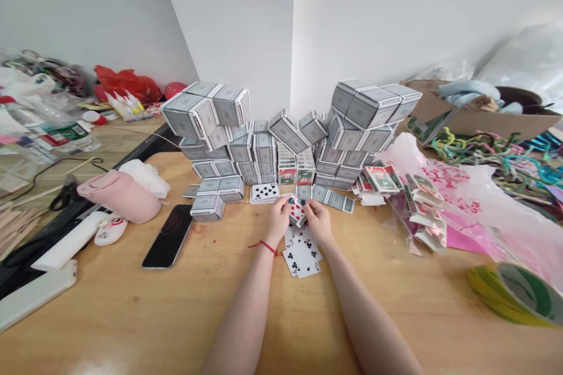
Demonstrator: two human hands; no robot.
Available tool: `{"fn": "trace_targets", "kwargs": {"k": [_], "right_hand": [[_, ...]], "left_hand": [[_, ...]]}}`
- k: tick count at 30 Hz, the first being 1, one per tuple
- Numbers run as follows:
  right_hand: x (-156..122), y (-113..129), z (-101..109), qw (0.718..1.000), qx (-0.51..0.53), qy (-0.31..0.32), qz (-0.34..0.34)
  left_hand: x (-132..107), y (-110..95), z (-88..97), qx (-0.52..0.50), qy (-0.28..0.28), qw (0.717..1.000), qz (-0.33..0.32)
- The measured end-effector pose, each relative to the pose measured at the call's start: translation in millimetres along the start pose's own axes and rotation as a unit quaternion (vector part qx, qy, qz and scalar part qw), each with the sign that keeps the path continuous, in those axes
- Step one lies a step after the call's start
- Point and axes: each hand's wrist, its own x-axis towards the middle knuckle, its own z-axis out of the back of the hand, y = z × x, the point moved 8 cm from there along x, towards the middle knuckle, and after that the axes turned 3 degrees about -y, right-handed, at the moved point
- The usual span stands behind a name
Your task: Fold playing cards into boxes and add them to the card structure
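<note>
Both hands meet at the middle of the table around a playing card with red pips (298,211). My left hand (280,215) grips its left side, and my right hand (317,220) closes on its right side. Below them, several face-up club cards (302,259) lie overlapping on the wood. A face-up stack topped by a spade card (265,192) sits just beyond my left hand. Past my right hand, grey-backed cards (333,197) are spread in a row. Behind stands a structure of grey card blocks (264,155), with red and green card boxes (296,176) at its centre.
On the left are a black phone (168,237), a pink tumbler (121,195) and a white mouse (111,229). Opened card boxes (424,211), pink-printed plastic (466,187) and a yellow-green tape roll (516,293) lie on the right. A cardboard box (497,123) stands behind them.
</note>
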Motion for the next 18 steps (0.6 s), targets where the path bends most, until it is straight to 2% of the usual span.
{"fn": "trace_targets", "kwargs": {"k": [3, 6, 10, 14, 18], "right_hand": [[-3, -2, -9, 0.998, 0.034, 0.044, -0.024], [-5, -2, -12, 0.997, 0.042, 0.052, -0.033], [-5, 5, -11, 0.998, 0.034, 0.051, 0.002], [-7, 1, -16, 0.995, 0.037, 0.083, -0.031], [-9, -5, -18, 0.995, 0.051, 0.072, -0.055]], "left_hand": [[0, -8, 2.3, 0.035, -0.021, 0.999, -0.037], [0, -10, 0.6, 0.052, -0.009, 0.997, -0.047], [-1, -9, 1.0, 0.074, -0.007, 0.996, -0.048], [-2, -7, 1.8, 0.081, -0.012, 0.996, -0.042], [-3, -5, 4.1, 0.048, -0.029, 0.998, -0.018]]}}
